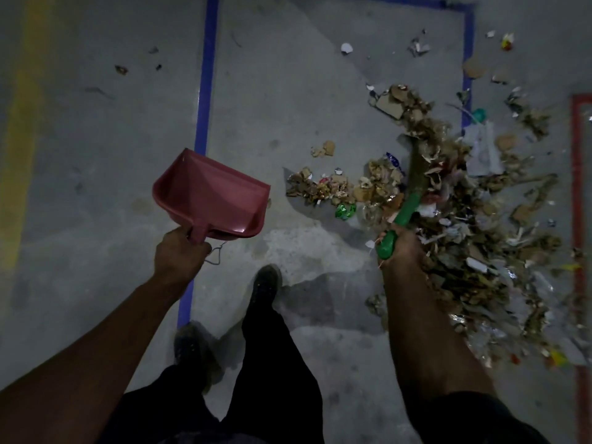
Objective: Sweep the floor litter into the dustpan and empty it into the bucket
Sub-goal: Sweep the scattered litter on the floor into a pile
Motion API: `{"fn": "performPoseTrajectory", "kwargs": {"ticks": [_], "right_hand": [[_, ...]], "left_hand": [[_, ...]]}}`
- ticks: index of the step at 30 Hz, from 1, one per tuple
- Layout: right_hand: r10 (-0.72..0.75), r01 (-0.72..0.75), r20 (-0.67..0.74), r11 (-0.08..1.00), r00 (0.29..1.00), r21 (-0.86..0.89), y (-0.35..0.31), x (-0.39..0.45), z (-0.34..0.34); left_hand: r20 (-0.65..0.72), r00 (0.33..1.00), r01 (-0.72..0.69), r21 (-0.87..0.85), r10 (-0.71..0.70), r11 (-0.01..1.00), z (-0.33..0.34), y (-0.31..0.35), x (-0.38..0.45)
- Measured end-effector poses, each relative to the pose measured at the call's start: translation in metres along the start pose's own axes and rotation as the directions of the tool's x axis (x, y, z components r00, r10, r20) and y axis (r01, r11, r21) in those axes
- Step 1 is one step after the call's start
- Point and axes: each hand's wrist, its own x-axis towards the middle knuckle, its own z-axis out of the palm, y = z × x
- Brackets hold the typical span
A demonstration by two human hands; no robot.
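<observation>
My left hand [179,251] grips the handle of a red plastic dustpan [211,195], held above the grey floor with its mouth turned up and to the right; the pan looks empty. My right hand [402,248] grips the green handle of a broom [403,216], whose brown bristle end reaches into the litter. A big pile of litter [464,225] made of cardboard scraps, paper bits, foil and wrappers covers the floor on the right. A smaller strip of litter [323,185] lies just right of the dustpan. No bucket shows in the frame.
Blue tape lines [205,100] mark a rectangle on the concrete floor, and a red tape line [578,193] runs along the right edge. A few loose scraps [121,69] lie at the far left. My two feet [266,283] stand at the bottom centre.
</observation>
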Motion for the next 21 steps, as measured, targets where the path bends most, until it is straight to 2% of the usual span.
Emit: {"fn": "performPoseTrajectory", "kwargs": {"ticks": [1, 3, 6, 10, 15, 21], "right_hand": [[0.002, -0.002, -0.027, 1.0, 1.0, -0.007, 0.006, 0.003, -0.002], [0.018, -0.014, -0.041, 0.995, 0.999, 0.099, 0.021, 0.006, -0.007], [0.032, -0.032, 0.001, 0.991, 0.999, 0.131, 0.048, -0.005, -0.017], [0.07, -0.07, 0.094, 0.998, 0.993, -0.006, 0.085, -0.048, -0.039], [-0.072, 0.092, 0.155, 0.988, 0.985, -0.124, 0.133, -0.105, -0.063], [-0.139, 0.207, 0.213, 0.917, 0.967, -0.34, 0.18, -0.164, -0.081]], "left_hand": [[0.001, 1.0, -0.002, 0.003, 0.002, 1.0, -0.001, 0.001, -0.003], [0.011, 1.0, -0.019, 0.018, 0.019, 1.0, -0.004, 0.002, -0.009], [0.018, 0.999, -0.041, 0.019, 0.041, 0.999, -0.016, -0.001, -0.024], [0.047, 0.997, -0.057, -0.028, 0.059, 0.998, -0.04, -0.018, -0.049], [0.049, 0.995, -0.078, -0.091, 0.083, 0.993, -0.081, -0.071, -0.083], [-0.012, 0.997, -0.078, -0.228, 0.077, 0.971, -0.136, -0.16, -0.137]]}}
